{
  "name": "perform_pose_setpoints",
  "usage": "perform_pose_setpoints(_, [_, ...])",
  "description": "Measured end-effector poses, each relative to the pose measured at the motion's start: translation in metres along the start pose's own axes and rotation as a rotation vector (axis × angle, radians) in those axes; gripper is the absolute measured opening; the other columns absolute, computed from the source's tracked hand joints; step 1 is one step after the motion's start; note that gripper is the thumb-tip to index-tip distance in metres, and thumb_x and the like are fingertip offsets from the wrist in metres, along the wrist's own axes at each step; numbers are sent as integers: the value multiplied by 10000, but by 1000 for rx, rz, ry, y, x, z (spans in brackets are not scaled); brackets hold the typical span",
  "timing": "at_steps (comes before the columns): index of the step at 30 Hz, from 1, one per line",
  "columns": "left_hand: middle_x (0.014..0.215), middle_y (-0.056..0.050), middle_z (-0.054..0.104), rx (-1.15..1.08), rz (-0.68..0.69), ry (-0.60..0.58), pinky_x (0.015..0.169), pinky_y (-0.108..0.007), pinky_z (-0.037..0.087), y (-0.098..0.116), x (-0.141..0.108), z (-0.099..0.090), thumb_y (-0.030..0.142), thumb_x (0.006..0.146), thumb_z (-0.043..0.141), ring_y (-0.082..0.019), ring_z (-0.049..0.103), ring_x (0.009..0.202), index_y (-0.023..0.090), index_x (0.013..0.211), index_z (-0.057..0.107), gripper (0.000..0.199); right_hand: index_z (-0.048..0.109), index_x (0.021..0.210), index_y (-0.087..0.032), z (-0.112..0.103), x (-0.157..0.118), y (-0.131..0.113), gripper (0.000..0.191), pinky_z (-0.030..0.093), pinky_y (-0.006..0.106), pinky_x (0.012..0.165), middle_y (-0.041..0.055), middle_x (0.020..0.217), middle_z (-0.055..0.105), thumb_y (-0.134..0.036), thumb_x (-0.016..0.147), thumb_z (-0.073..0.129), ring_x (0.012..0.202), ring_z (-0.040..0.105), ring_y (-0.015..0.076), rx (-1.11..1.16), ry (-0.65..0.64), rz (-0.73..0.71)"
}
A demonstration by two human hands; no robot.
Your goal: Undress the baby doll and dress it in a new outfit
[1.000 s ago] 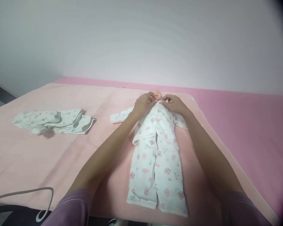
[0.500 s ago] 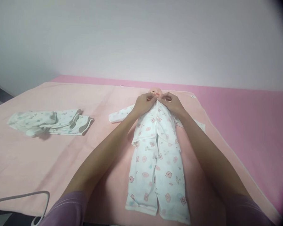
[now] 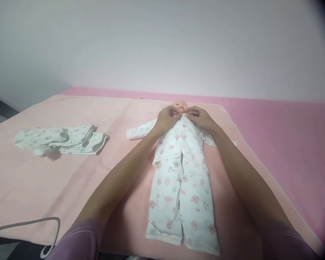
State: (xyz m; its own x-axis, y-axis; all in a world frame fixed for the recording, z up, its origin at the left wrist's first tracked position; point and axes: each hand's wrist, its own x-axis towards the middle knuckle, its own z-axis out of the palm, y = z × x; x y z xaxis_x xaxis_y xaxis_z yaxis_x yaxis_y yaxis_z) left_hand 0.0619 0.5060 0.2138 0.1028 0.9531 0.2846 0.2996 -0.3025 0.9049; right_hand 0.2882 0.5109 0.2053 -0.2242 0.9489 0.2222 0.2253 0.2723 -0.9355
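Note:
A doll lies on its back, dressed in a white printed top and matching trousers. The top's sleeves spread out to both sides. My left hand pinches the neckline of the top just below the doll's chin. On the other side of the neckline, my right hand is closed on the collar edge, its fingertips near those of my left hand. The fastening between the fingertips is too small to make out.
Folded white printed clothes lie at the left on the pink sheet. A pale cable curves at the lower left. Behind the sheet stands a plain wall.
The whole view has shifted slightly. My right hand's fingers have moved a little at the collar, and both hands remain at the neckline.

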Motion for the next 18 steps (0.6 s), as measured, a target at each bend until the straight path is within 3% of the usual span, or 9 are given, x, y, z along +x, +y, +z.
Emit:
perform_pose_setpoints(3, [975, -22, 831, -41, -14, 18, 708, -293, 479, 0, -1, 2, 214, 951, 869, -131, 617, 678, 216, 1077, 702, 209, 833, 1213, -268, -4, 1, 2, 360, 573, 458, 1126, 78, 1351, 828, -441, 907, 909, 1241, 748, 288, -51, -13, -67])
perform_pose_setpoints(6, [1004, -28, 834, -16, -14, -5, 740, -292, 492, 4, -4, 0, 231, 969, 849, -147, 662, 743, 219, 1075, 702, 182, 844, 1237, -267, -7, 1, -1, 361, 548, 473, 1159, 71, 1383, 820, -471, 941, 874, 1232, 736, 287, -106, -45, -95])
perform_pose_setpoints(9, [1112, -48, 850, 20, 21, -67, 847, -305, 531, 10, -7, -6, 208, 1008, 764, -184, 733, 918, 214, 1065, 769, 57, 865, 1221, -274, -10, -1, -7, 351, 544, 481, 1129, 63, 1334, 830, -510, 961, 863, 1165, 725, 287, -177, -73, -85])
perform_pose_setpoints(11, [1184, -46, 857, 37, 43, -122, 904, -311, 543, 12, -8, -12, 182, 1018, 717, -198, 750, 994, 222, 1101, 821, 139, 869, 1194, -272, -11, -4, -10, 362, 546, 472, 1099, 61, 1303, 834, -538, 949, 882, 1138, 716, 286, -192, -59, -86])
perform_pose_setpoints(15, [1159, -62, 875, 70, 22, -192, 887, -316, 562, 13, -7, -23, 308, 1000, 800, -224, 758, 983, 227, 1130, 905, 186, 857, 1107, -253, -8, -8, -13, 411, 556, 443, 1040, 68, 1208, 841, -605, 905, 921, 1092, 711, 280, -168, 6, -98])
perform_pose_setpoints(18, [1112, -65, 885, 70, 53, -167, 885, -320, 575, 11, -6, -23, 375, 977, 837, -235, 770, 961, 222, 1055, 922, 192, 856, 1067, -250, -1, -7, -12, 460, 571, 426, 989, 72, 1153, 843, -658, 871, 939, 1056, 714, 277, -130, 50, -86])
